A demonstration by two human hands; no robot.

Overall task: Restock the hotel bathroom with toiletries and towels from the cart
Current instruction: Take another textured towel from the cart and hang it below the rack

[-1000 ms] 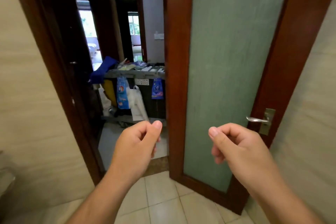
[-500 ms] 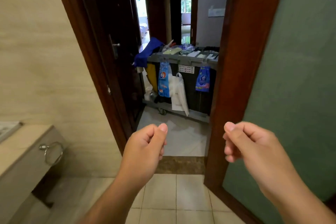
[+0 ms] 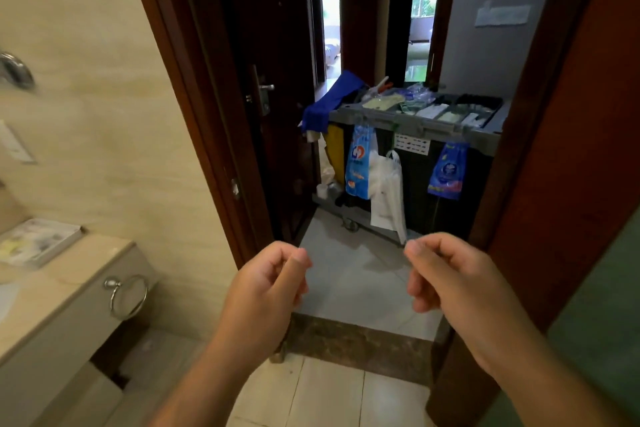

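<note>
The housekeeping cart [image 3: 398, 120] is standing just outside the bathroom doorway, and everything here is placed from it. Small packets of toiletries [image 3: 433, 111] are lying in the compartments of its grey top tray. No towels can be made out on it. A blue cloth [image 3: 329, 104] is draping over the cart's left end, with a yellow bag [image 3: 335, 152] hanging below it. A blue packet [image 3: 358, 163], a white plastic bag [image 3: 388, 194] and a purple-blue packet [image 3: 446, 170] are hanging down the cart's front.

In front of the cart, on the bathroom side of the dark stone threshold [image 3: 360, 343], both hands are hovering apart from each other. The left hand [image 3: 266, 291] is curling its fingers inward with the thumb lying against the forefinger, holding nothing. The right hand [image 3: 446, 274] is curling the same way, also holding nothing. Neither is touching the cart.

Well to the left of the cart, the vanity counter [image 3: 69, 270] is carrying a tray [image 3: 38, 243], and a chrome towel ring [image 3: 128, 296] is hanging on its front. To the cart's right, the frosted glass door [image 3: 595, 305] is standing open.
</note>
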